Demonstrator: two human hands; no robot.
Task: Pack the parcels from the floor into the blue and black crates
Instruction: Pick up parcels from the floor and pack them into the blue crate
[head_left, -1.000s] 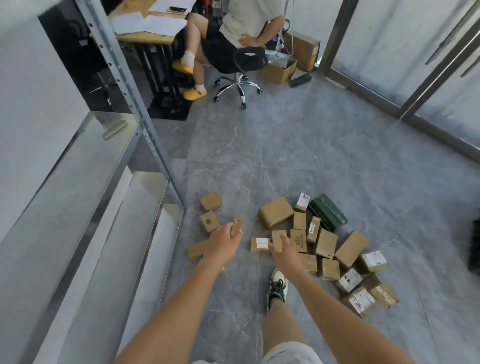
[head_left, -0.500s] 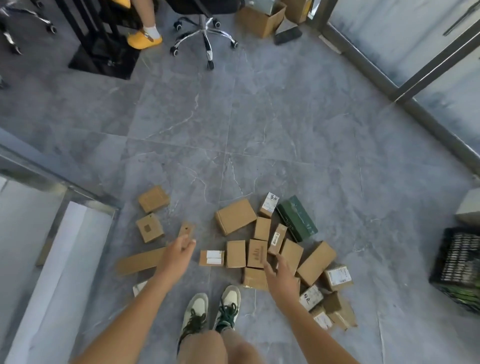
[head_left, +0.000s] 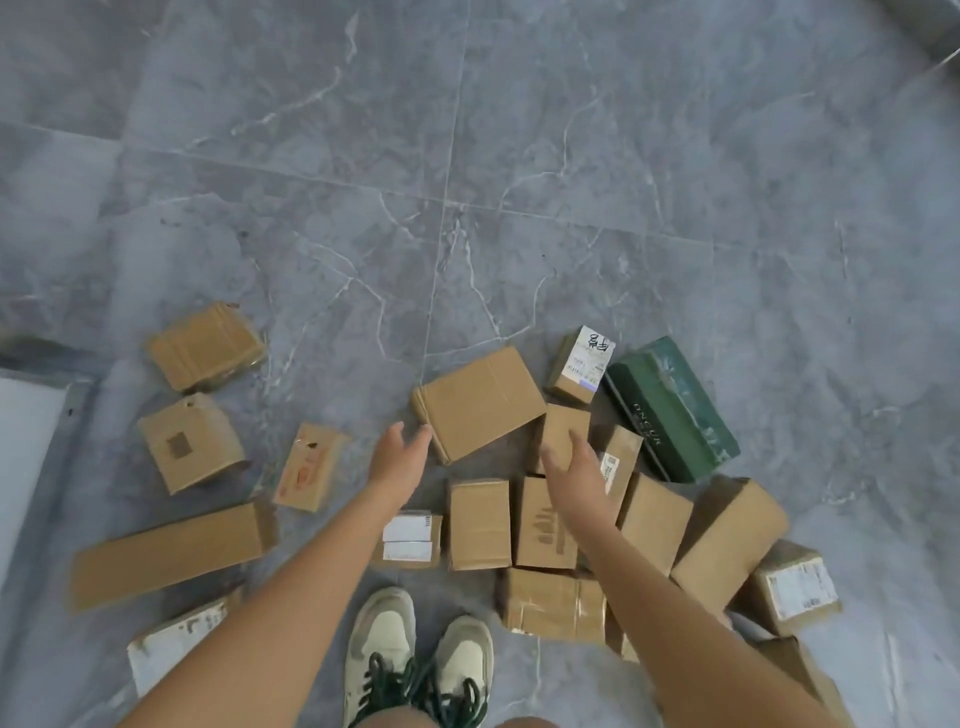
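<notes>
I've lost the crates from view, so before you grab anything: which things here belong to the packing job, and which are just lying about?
For the job:
large brown parcel
green box
labelled parcel
long flat parcel
left hand and right hand, both open

Not for the job:
shoes
white panel

No crate in view.

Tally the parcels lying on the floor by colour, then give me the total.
Brown cardboard parcels, with or without white labels: 17
Dark green rectangular box: 1
Total: 18 in view; more may be hidden at the lower right.
</notes>
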